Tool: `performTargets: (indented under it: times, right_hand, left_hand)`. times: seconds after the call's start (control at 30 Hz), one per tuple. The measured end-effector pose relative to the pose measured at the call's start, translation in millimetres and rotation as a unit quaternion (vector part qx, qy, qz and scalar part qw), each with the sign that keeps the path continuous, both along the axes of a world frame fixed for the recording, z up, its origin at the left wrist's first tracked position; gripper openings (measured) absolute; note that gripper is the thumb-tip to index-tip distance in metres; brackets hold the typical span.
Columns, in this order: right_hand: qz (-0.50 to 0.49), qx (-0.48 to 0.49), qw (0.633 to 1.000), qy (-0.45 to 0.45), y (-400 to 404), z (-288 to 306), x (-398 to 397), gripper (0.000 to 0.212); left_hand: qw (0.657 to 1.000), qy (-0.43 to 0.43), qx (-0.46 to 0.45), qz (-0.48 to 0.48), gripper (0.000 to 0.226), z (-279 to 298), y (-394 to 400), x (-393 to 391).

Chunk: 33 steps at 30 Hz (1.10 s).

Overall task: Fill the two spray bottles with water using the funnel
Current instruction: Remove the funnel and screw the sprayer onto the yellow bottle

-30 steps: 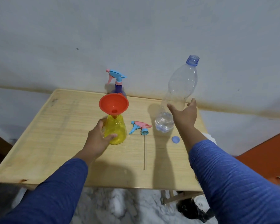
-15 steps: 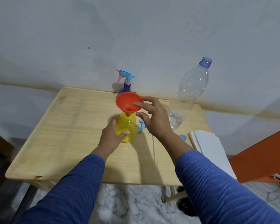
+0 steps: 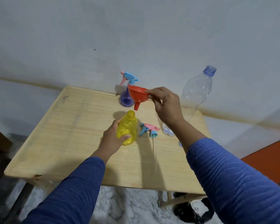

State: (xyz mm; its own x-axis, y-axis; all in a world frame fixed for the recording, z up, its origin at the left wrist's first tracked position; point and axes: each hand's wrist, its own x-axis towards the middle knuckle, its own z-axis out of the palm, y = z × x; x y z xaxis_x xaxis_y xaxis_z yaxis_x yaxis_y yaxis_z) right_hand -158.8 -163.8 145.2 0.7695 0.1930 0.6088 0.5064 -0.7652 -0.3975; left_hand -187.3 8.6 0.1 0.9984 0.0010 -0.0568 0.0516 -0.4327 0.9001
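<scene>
My left hand (image 3: 112, 138) grips the yellow spray bottle (image 3: 128, 126), which stands on the wooden table (image 3: 68, 131) with its neck open. My right hand (image 3: 166, 105) pinches the rim of the orange funnel (image 3: 137, 95) and holds it tilted in the air just above and behind the yellow bottle's neck. A purple spray bottle (image 3: 126, 97) with a blue and pink trigger head stands at the table's far edge, partly behind the funnel. The loose trigger head (image 3: 149, 129) with its dip tube lies on the table right of the yellow bottle.
A tall clear plastic bottle (image 3: 196, 92) with a little water at the bottom stands open at the right, behind my right arm. Its blue cap (image 3: 180, 144) peeks out beside my right sleeve. The wall is close behind the table. An orange panel (image 3: 268, 160) sits at the right.
My right hand left the clear bottle, took the funnel by its rim and lifted it out of the yellow bottle's neck. My left hand kept hold of the yellow bottle.
</scene>
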Motion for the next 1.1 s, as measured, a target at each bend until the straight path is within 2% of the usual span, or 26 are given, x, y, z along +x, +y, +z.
performTargets:
  times: [0.13, 0.3, 0.6, 0.7, 0.83, 1.0, 1.1]
  right_hand:
    - [-0.064, 0.06, 0.996, 0.029, -6.7, 3.1, 19.6, 0.022]
    - [-0.123, 0.096, 0.981, 0.118, -13.7, -30.9, 39.7, 0.024]
    - [-0.105, 0.072, 0.952, 0.279, -17.4, -114.4, 61.5, 0.025]
    - [-0.095, 0.055, 0.949, 0.296, -17.7, -125.4, 62.3, 0.025]
    - [-0.083, 0.042, 0.945, 0.312, -16.6, -128.7, 59.7, 0.027]
    - [-0.09, 0.05, 0.946, 0.307, -20.0, -132.4, 56.5, 0.04]
    - [-0.144, 0.053, 0.944, 0.293, -22.6, -133.6, 41.8, 0.043]
  left_hand:
    - [1.0, -0.002, -0.015, -0.001, 0.072, -2.3, -0.5, 0.8]
    - [1.0, -0.011, -0.026, 0.002, 0.072, -2.6, -1.3, 1.5]
    - [0.999, -0.008, -0.045, 0.025, 0.071, -5.2, -2.8, 4.2]
    - [0.999, -0.012, -0.024, 0.031, 0.07, -3.7, -3.1, 5.4]
    - [0.999, -0.022, -0.017, 0.019, 0.083, -0.4, -1.6, 2.8]
    - [1.0, -0.017, -0.007, 0.023, 0.078, -0.8, -0.6, 3.6]
    - [1.0, -0.012, -0.006, 0.024, 0.073, -1.8, -1.1, 3.1]
